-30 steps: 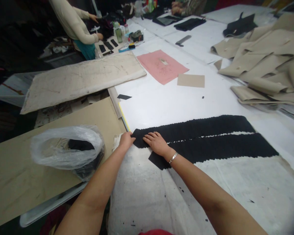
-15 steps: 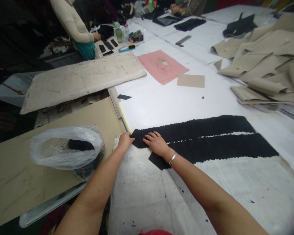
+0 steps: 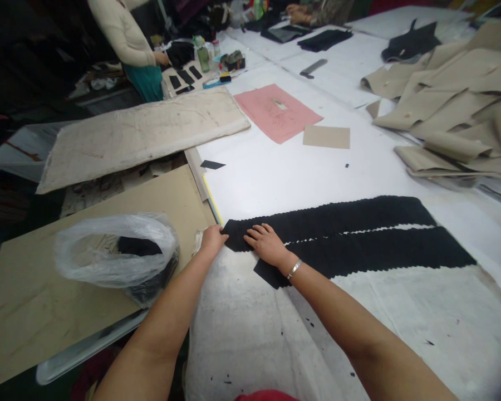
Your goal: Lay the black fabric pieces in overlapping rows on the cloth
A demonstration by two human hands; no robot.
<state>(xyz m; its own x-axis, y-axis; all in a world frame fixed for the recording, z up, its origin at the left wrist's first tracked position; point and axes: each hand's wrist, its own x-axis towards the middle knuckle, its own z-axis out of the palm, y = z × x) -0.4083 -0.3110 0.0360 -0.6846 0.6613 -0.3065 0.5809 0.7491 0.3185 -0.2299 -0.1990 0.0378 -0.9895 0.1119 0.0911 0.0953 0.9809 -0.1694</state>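
Note:
Two long black fabric strips with scalloped edges lie side by side on the white table, the upper strip (image 3: 342,214) behind the lower strip (image 3: 384,250). My left hand (image 3: 214,239) is closed at the pointed left tip of the upper strip, thumb and fingers pinching its edge. Flat on that same strip, just right of the tip, rests my right hand (image 3: 266,242) with its fingers spread. A bracelet is on my right wrist, which crosses over the lower strip's left end.
At the left, a clear plastic bag (image 3: 117,250) with black pieces stands on a tan board (image 3: 29,289). Beyond are a padded board (image 3: 142,133), a pink sheet (image 3: 275,111) and a tan rectangle (image 3: 326,137). Tan pieces (image 3: 451,94) are heaped right. Two people are across the table.
Both hands keep their places on the upper strip. The view has shifted very slightly, and the person at the far left has moved a little.

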